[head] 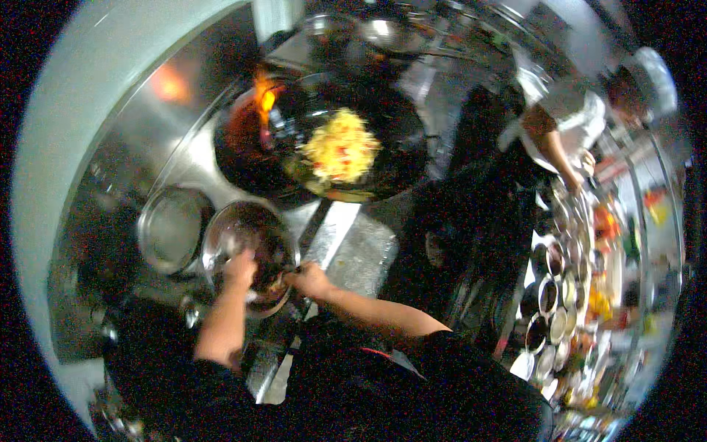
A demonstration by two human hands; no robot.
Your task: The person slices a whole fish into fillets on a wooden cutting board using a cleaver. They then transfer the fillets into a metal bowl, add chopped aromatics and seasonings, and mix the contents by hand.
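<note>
My left hand [241, 269] reaches over a round, deep metal bowl or pot [270, 221] in front of me. Blur hides whether its fingers hold anything. At the right rim of this vessel is my right hand [311, 280], its fingers curled; what they grip, if anything, is unclear. Beyond the hands, a large dark wok [395, 149] sits on the range. Yellow food in small pieces with red bits [342, 146], perhaps fried rice or egg, is heaped in it. A second round metal container [172, 231] stands left of the vessel.
An orange flame [268, 100] rises at the wok's left side. Steel backsplash [165, 132] curves along the left. More metal vessels [381, 33] stand at the far end. At right, another person's arm [560, 152] reaches over a counter with several round containers [548, 295].
</note>
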